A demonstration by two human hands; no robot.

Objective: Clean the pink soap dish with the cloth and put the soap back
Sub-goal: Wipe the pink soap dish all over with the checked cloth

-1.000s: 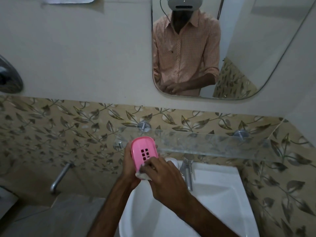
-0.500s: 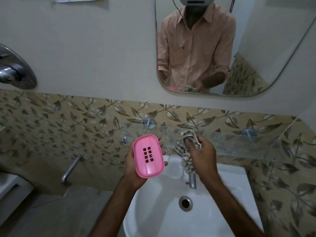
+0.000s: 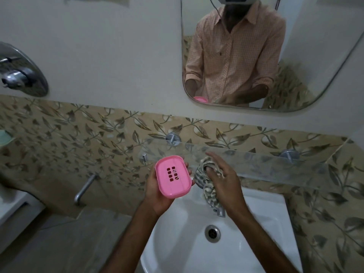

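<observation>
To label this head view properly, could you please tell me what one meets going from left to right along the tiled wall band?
Wall spout → pink soap dish → striped cloth → right shelf bracket.

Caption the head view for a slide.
Left hand holds the pink soap dish; right hand grips a striped cloth above the sink.

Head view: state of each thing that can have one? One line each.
soap dish: off the shelf, tilted, slotted face toward the camera, no soap on it
left hand: grips the soap dish from behind
cloth: bunched up, beside the dish, hanging over the tap
right hand: holds the cloth
tap: no water seen running
sink: drain uncovered
</observation>
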